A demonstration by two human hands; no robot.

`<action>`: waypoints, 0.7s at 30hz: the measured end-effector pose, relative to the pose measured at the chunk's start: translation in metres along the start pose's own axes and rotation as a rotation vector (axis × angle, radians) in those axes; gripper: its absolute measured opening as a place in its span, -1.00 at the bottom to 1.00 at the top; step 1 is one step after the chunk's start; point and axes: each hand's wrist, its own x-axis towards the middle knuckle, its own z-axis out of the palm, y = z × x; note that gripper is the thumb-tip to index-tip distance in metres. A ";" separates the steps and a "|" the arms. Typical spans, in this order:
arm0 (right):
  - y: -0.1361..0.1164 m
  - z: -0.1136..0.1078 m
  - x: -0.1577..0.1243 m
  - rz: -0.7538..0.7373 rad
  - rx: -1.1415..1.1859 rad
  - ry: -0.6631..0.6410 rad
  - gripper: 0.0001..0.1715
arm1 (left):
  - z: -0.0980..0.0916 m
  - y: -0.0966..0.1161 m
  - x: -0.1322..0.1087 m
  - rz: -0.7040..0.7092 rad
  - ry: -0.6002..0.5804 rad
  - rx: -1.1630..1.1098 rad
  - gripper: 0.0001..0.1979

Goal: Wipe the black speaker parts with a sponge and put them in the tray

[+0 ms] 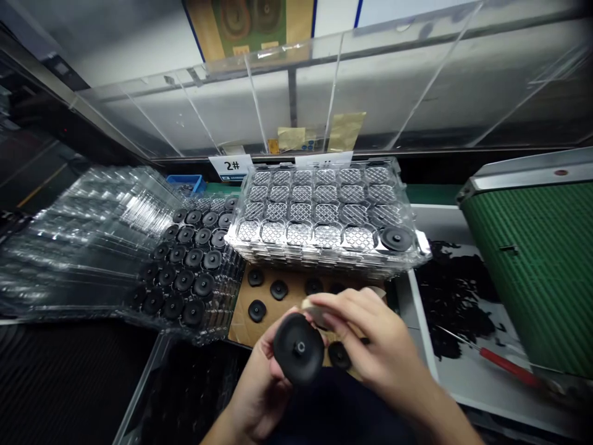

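Note:
My left hand (262,383) grips a round black rubber-like disc (296,364) with a small metal stud at its centre, its face turned toward me. Just behind the disc's upper right edge, my right hand (370,340) pinches a small pale, rounded piece (317,312); its kind cannot be made out. Several similar black discs, such as one (256,310) on the left, lie on the brown cardboard (241,324) beyond my hands. A stack of clear plastic trays (324,238) stands behind them, with a single black disc (396,238) in its front right pocket.
On the left, another clear tray holds rows of black discs (184,281), beside piled clear trays (69,247). To the right are a white bin (419,315) with black scraps, a red-handled tool (509,366) and a green conveyor belt (532,278). A clear panel (296,99) rises behind.

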 end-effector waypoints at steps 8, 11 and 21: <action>0.042 0.014 -0.046 0.468 0.166 -0.006 -0.77 | -0.020 0.003 0.000 -0.010 -0.055 -0.138 -0.41; 0.020 0.013 -0.030 0.370 0.103 0.119 -0.74 | -0.015 0.000 0.003 -0.015 -0.038 -0.126 -0.36; -0.033 0.014 0.010 -0.022 0.076 -0.131 -0.75 | -0.013 -0.001 0.003 -0.023 0.013 -0.044 -0.39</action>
